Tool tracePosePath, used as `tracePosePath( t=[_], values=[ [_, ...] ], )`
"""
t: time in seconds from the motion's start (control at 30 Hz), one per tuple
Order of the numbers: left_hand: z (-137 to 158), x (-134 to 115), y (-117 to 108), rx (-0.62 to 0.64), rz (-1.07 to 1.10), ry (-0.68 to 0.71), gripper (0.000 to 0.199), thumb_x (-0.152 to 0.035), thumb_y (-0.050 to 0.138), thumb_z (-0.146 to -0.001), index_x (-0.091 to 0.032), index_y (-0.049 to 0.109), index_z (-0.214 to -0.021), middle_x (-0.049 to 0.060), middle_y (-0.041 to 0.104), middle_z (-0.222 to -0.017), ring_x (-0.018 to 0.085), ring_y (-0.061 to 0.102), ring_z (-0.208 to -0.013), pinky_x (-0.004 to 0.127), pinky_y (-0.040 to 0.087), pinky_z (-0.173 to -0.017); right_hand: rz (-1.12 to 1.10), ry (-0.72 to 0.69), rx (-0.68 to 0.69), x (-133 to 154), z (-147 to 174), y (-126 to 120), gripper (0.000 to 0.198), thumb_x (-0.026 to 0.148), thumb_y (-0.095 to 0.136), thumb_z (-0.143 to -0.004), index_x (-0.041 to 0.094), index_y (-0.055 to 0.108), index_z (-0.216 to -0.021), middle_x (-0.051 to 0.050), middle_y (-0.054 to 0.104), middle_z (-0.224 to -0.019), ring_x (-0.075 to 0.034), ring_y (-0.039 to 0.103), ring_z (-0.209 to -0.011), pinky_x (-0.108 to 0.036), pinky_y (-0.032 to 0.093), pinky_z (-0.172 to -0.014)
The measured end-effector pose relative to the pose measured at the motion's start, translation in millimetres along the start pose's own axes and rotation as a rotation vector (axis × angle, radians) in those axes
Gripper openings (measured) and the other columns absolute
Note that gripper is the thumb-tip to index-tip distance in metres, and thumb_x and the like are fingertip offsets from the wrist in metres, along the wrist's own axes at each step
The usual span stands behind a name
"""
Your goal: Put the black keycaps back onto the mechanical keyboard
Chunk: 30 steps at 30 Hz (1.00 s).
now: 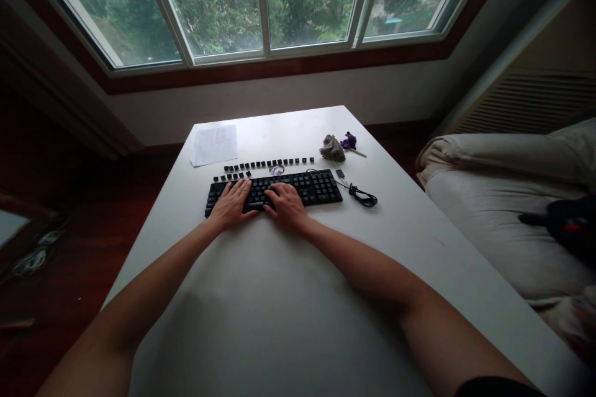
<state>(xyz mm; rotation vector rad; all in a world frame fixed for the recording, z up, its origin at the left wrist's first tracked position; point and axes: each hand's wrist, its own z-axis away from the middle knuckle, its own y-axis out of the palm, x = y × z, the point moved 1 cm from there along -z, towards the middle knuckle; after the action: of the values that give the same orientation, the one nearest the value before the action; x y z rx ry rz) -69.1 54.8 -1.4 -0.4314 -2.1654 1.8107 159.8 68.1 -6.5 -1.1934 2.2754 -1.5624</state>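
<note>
A black keyboard [321,189] lies across the white table in front of me. My left hand [231,206] rests on its left part, fingers stretched forward and thumb out to the side. Over the middle keys is my right hand [286,206], its fingers slightly bent and its thumb apart near the front edge. Neither hand visibly holds anything. Behind the keyboard, several loose black keycaps [269,164] form a long row, with a shorter row of keycaps [235,175] at the left. The keys under both palms are hidden.
A printed paper sheet [215,145] lies at the table's far left. Far right are a crumpled grey cloth [332,148] and a purple item [349,141] with a pale stick. A coiled black cable [363,196] sits right of the keyboard. A small clear object [277,170] lies behind it.
</note>
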Motion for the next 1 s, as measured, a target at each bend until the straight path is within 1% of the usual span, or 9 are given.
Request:
tracePosePath(
  t=[0.17, 0.3, 0.37, 0.43, 0.47, 0.53, 0.6, 0.73, 1.0],
  values=[
    [2.3, 0.7, -0.7, 0.003, 0.024, -0.004, 0.092, -0.065, 0.052, -0.093, -0.017, 0.019, -0.164, 0.013, 0.03, -0.166, 0.032, 0.022, -0.156, 0.05, 0.013, -0.128, 0.012, -0.006, -0.015, 2.9, 1.2, -1.6, 0.042, 0.039, 0.066, -0.093, 0.019, 0.065, -0.13, -0.016, 0.057, -0.138, -0.032, 0.045, -0.131, -0.049, 0.032, -0.114],
    [-2.1, 2.5, -7.1, -0.066, 0.073, -0.026, 0.074, -0.057, 0.048, -0.098, -0.02, 0.032, -0.16, 0.011, 0.043, -0.16, 0.031, 0.03, -0.152, 0.051, 0.019, -0.126, 0.002, -0.003, -0.004, 3.9, 0.8, -3.6, 0.042, 0.038, 0.066, -0.092, 0.02, 0.064, -0.131, -0.016, 0.057, -0.138, -0.033, 0.046, -0.131, -0.051, 0.032, -0.114],
    [-10.6, 6.3, -11.5, -0.124, 0.106, -0.057, 0.06, -0.049, 0.049, -0.099, -0.022, 0.047, -0.152, 0.01, 0.052, -0.153, 0.031, 0.04, -0.145, 0.05, 0.027, -0.122, -0.001, 0.0, 0.001, 3.5, 0.4, -3.8, 0.043, 0.038, 0.066, -0.092, 0.021, 0.064, -0.131, -0.015, 0.057, -0.138, -0.033, 0.046, -0.13, -0.051, 0.032, -0.114],
    [-23.6, 13.2, -15.5, -0.17, 0.138, -0.111, 0.043, -0.039, 0.05, -0.098, -0.024, 0.063, -0.136, 0.009, 0.062, -0.141, 0.029, 0.051, -0.133, 0.048, 0.036, -0.116, -0.003, -0.001, 0.001, 2.5, 0.1, -3.6, 0.043, 0.039, 0.067, -0.092, 0.021, 0.064, -0.131, -0.015, 0.057, -0.138, -0.032, 0.046, -0.13, -0.051, 0.032, -0.114],
    [-31.5, 17.7, -17.0, -0.186, 0.143, -0.147, 0.036, -0.037, 0.05, -0.098, -0.024, 0.068, -0.127, 0.008, 0.066, -0.134, 0.029, 0.054, -0.127, 0.047, 0.04, -0.112, -0.003, -0.003, -0.001, 1.9, 0.0, -3.3, 0.043, 0.039, 0.067, -0.092, 0.021, 0.064, -0.13, -0.015, 0.057, -0.138, -0.032, 0.046, -0.13, -0.051, 0.032, -0.114],
    [-48.7, 27.6, -18.9, -0.202, 0.114, -0.215, 0.03, -0.035, 0.053, -0.096, -0.025, 0.072, -0.117, 0.009, 0.069, -0.122, 0.03, 0.056, -0.119, 0.046, 0.044, -0.104, -0.001, -0.004, -0.005, 0.5, -0.2, -2.7, 0.042, 0.04, 0.067, -0.092, 0.022, 0.065, -0.13, -0.015, 0.058, -0.137, -0.032, 0.046, -0.13, -0.051, 0.033, -0.113],
    [-65.8, 37.0, -18.9, -0.18, 0.067, -0.235, 0.027, -0.034, 0.056, -0.093, -0.026, 0.074, -0.112, 0.01, 0.069, -0.118, 0.031, 0.055, -0.116, 0.047, 0.044, -0.101, 0.002, -0.004, -0.008, -1.0, -0.4, -2.3, 0.042, 0.041, 0.066, -0.092, 0.022, 0.065, -0.13, -0.014, 0.058, -0.137, -0.032, 0.046, -0.13, -0.051, 0.033, -0.113],
    [-93.2, 48.1, -14.6, -0.061, -0.005, -0.184, 0.026, -0.035, 0.063, -0.087, -0.026, 0.076, -0.107, 0.01, 0.069, -0.115, 0.033, 0.054, -0.113, 0.047, 0.044, -0.096, 0.003, -0.007, -0.002, -4.2, -0.4, -2.6, 0.042, 0.041, 0.066, -0.093, 0.021, 0.065, -0.13, -0.015, 0.057, -0.137, -0.032, 0.046, -0.13, -0.05, 0.032, -0.114],
    [-118.5, 48.7, -5.8, 0.006, -0.096, -0.147, 0.023, -0.033, 0.066, -0.083, -0.028, 0.077, -0.103, 0.01, 0.073, -0.109, 0.033, 0.055, -0.11, 0.046, 0.042, -0.091, 0.008, -0.008, 0.0, -6.9, -1.0, -6.5, 0.042, 0.042, 0.065, -0.094, 0.021, 0.065, -0.13, -0.014, 0.058, -0.137, -0.032, 0.046, -0.13, -0.049, 0.032, -0.115]
  ],
)
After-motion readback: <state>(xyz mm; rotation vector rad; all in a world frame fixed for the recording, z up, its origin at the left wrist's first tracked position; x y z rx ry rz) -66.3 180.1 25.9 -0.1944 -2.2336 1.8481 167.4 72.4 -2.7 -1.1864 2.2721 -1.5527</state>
